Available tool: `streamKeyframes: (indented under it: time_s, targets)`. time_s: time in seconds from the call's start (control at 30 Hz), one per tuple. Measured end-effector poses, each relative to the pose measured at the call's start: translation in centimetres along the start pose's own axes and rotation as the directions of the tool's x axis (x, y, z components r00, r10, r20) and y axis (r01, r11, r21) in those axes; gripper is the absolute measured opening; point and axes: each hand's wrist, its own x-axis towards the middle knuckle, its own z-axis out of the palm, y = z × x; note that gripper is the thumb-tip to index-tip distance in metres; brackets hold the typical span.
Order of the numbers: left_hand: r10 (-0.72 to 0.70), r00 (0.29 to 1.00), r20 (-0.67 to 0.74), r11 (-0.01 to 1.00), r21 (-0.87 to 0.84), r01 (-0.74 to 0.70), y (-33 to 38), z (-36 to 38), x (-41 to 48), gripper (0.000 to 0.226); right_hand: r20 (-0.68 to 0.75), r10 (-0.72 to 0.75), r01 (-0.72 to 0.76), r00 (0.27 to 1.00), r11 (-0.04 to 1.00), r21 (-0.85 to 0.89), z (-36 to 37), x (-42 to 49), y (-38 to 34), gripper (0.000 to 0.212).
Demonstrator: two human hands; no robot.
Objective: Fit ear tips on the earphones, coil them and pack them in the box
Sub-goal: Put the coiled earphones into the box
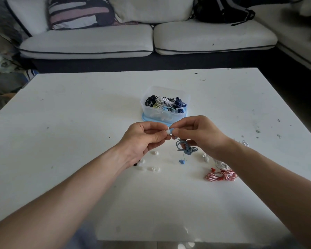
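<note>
Above the middle of the table [79,123], the left hand [144,139] pinched a small white ear tip [167,132] between thumb and forefinger. The right hand [199,135] pinched the blue earbud [172,130] that met the tip, with the blue cable [186,149] hanging in loose loops beneath. The tip looked soft, light and easily squashed, so it was probably best held by its skirt. The hard little bud was best held by its body. The clear box [145,109] sat just beyond the hands.

Left hand [142,139], right hand [202,135] and forearms [75,187] are bare.
</note>
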Motion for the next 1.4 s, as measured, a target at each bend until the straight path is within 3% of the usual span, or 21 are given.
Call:
streamKeyframes:
  time_s: [0.37,0.53,0.73,0.93,1.17,1.4]
  targets:
    - [0.014,1.000,0.013,0.998,0.059,-0.015,-0.10,-0.11,0.15,0.015,-0.031,-0.031,0.029,0.999,0.997,-0.067,0.00,-0.03,-0.03,0.007]
    - [0.020,1.000,0.023,0.999,0.036,-0.021,0.05,-0.22,0.18,0.016,0.018,0.019,-0.019,1.000,1.000,-0.017,-0.19,-0.06,-0.02,0.005]
    - [0.033,0.999,0.007,0.996,0.078,-0.033,-0.18,-0.22,0.10,0.019,-0.052,-0.036,0.032,0.998,0.997,-0.075,0.25,-0.02,0.11,0.005]
    - [0.028,0.999,0.026,0.999,0.030,-0.029,-0.12,-0.14,0.16,0.022,0.029,0.016,-0.016,0.999,1.000,-0.003,-0.18,-0.01,0.19,0.006]
    - [0.038,0.999,0.017,0.998,0.058,-0.039,-0.40,-0.09,0.19,0.027,-0.027,-0.034,0.032,0.999,0.997,-0.074,-0.11,0.12,0.37,0.006]
    - [0.015,0.999,0.041,1.000,-0.001,-0.015,-0.17,-0.19,0.19,0.021,0.046,0.035,-0.035,0.998,0.999,0.002,-0.56,0.36,0.60,0.012]
